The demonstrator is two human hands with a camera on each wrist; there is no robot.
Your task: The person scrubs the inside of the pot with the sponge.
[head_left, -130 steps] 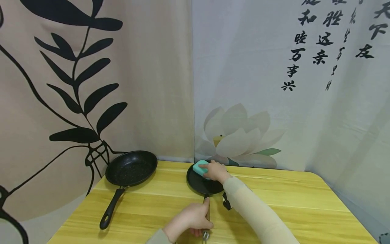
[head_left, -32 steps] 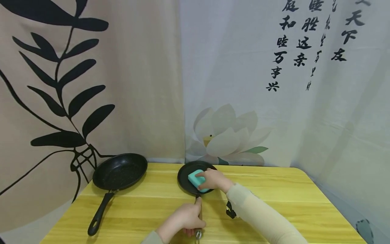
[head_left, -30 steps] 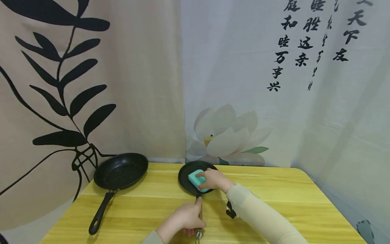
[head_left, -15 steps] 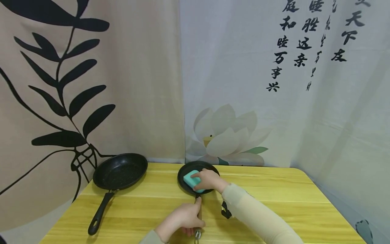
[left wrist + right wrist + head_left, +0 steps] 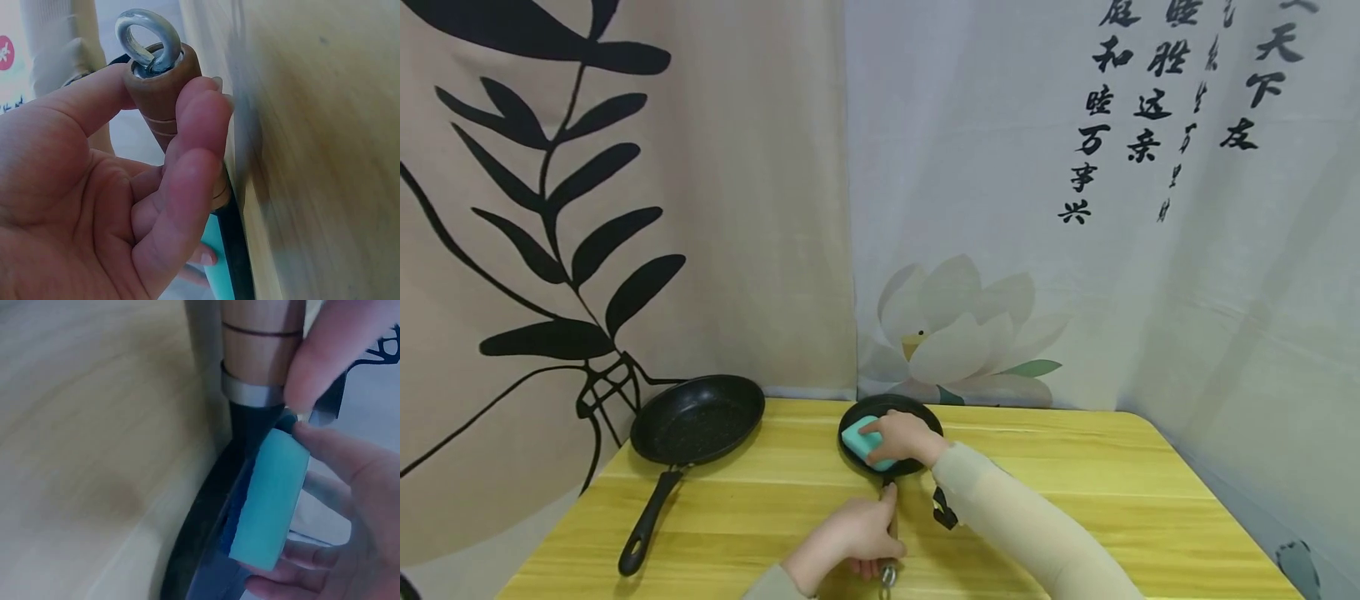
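A small black frying pan point(image 5: 891, 403) lies at the back middle of the table, its wooden handle point(image 5: 164, 103) pointing toward me and ending in a metal ring point(image 5: 164, 44). My left hand point(image 5: 865, 529) grips that handle, thumb along one side and fingers curled on the other. Inside the pan, my right hand point(image 5: 906, 436) holds a turquoise sponge point(image 5: 856, 438) between thumb and fingers. The right wrist view shows the sponge point(image 5: 272, 500) with its dark scouring layer against the pan surface. Part of the sponge is hidden under the fingers in the head view.
A larger black frying pan point(image 5: 700, 417) stands to the left on the wooden table point(image 5: 1075, 475), its handle toward the front. A curtain point(image 5: 760, 208) printed with plants and writing hangs right behind the table. A black strap piece point(image 5: 944, 508) hangs under the right sleeve.
The right hand has shifted the sponge within the small pan, from its far part to the middle and then toward the left side. The left hand keeps its grip on the handle.
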